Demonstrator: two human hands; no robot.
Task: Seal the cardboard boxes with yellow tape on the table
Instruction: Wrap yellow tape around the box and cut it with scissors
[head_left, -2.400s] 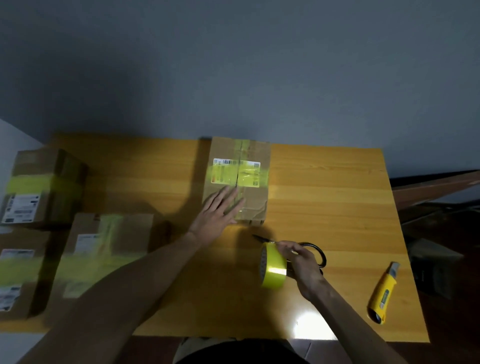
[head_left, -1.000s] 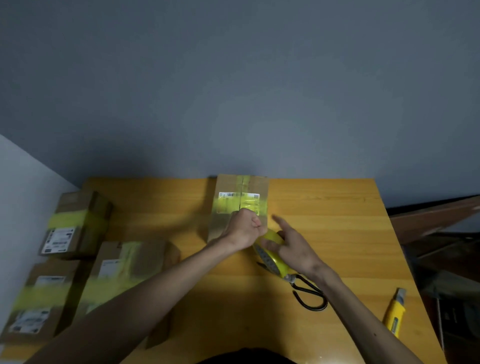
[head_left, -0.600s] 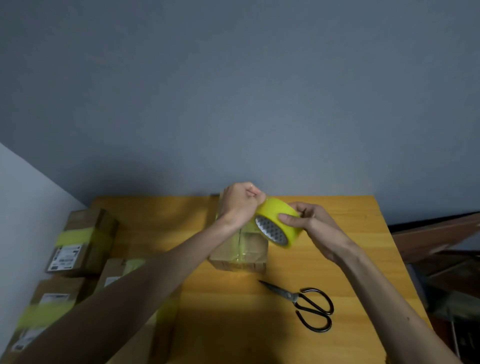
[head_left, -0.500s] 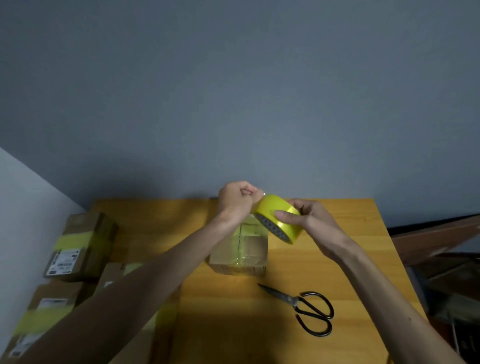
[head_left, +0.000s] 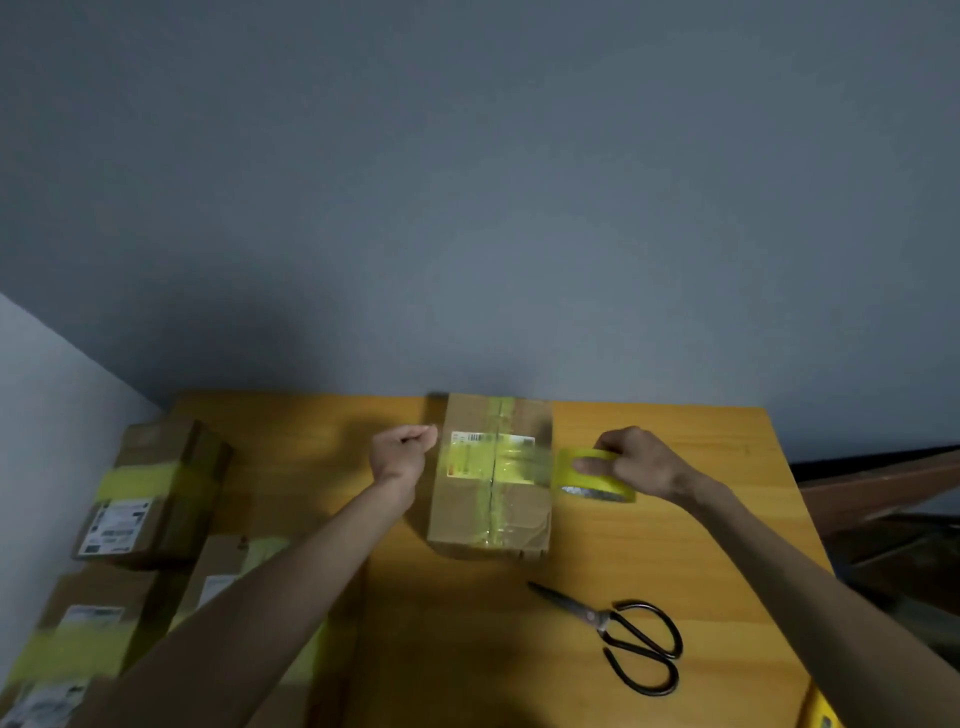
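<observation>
Ideally: left grip (head_left: 400, 457) pinching yellow tape strip (head_left: 548, 467), right grip (head_left: 639, 467) clasping yellow tape roll (head_left: 592, 478); lower taut, square across brown cardboard box (head_left: 483, 514).

Shipping labels (head_left: 491, 439) on boxes (head_left: 488, 525): print blurred, unreadable.

cardboard boxes (head_left: 488, 519) (head_left: 156, 488) (head_left: 88, 623) (head_left: 228, 566): 4 | yellow tape roll (head_left: 592, 480): 1 | scissors (head_left: 597, 618): 1 | hands (head_left: 397, 457) (head_left: 639, 465): 2 | desk (head_left: 467, 649): 1
</observation>
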